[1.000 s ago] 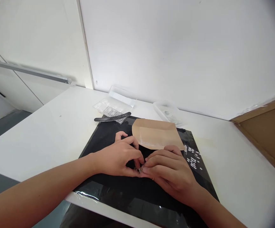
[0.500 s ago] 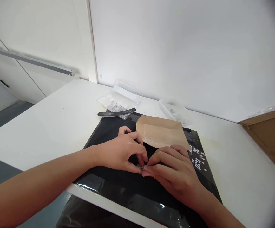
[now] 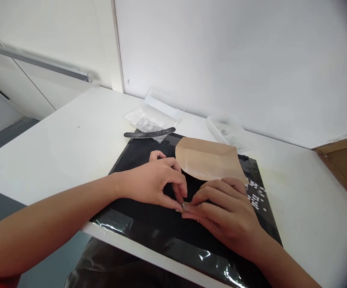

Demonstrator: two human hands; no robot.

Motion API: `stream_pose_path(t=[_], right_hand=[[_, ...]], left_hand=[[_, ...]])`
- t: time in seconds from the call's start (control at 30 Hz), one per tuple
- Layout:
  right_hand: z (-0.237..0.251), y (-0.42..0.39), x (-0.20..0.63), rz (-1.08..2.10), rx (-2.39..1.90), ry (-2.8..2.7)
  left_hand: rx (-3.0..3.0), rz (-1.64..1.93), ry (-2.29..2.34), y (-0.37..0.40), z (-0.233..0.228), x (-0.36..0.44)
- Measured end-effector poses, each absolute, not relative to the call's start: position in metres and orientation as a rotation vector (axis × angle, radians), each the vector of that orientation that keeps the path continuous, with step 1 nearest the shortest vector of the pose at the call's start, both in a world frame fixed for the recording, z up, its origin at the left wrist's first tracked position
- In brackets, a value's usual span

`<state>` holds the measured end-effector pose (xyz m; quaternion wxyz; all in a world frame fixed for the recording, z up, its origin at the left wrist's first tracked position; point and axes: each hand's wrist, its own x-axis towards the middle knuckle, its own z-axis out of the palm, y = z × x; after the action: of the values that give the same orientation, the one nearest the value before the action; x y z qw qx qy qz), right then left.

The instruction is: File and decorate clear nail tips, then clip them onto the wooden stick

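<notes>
Over the black mat, my left hand (image 3: 153, 182) and my right hand (image 3: 225, 210) meet fingertip to fingertip. Between them is a small shiny, silvery piece (image 3: 184, 207), too small to name and partly covered by the fingers. My right thumb and forefinger pinch it from the right. From the left, my left thumb and a fingertip close on its other side, while the little finger stays curled away. Just beyond the hands lies a sheet of brown paper (image 3: 211, 158), its near right part behind my right hand.
A black curved nail file (image 3: 149, 133) rests across a clear plastic case (image 3: 143, 120) at the mat's far left. Another clear tray (image 3: 224, 132) stands near the wall. Small white pieces (image 3: 255, 196) are scattered on the right of the black mat (image 3: 149, 216), on a white table (image 3: 56, 152).
The view has shifted slightly, so the table things sit a little higher. The small piece has turned between my fingertips and shows more of its shiny side; both hands stay together.
</notes>
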<state>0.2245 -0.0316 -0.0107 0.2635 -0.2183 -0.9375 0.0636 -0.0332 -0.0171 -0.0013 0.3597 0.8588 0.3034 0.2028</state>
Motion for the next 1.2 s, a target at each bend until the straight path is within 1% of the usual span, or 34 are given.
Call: stream_pose_path(t=[0.33,0.77,1.2], right_hand=[[-0.0105,-0.0306,0.2228,0.265,-0.624,-2.523],[-0.0123,-0.0299,0.2224,0.284,-0.653,-2.503],[-0.0070,-0.0253,0.2215,0.369,-0.692,-2.353]], left_hand=[[2.271,0.531,0.781,-0.0192,-0.0036,-0.0304],[2.405,0.520,0.733,-0.0176,-0.0081,-0.0295],[2.442,0.649,0.761,-0.0155,-0.0030,-0.0330]])
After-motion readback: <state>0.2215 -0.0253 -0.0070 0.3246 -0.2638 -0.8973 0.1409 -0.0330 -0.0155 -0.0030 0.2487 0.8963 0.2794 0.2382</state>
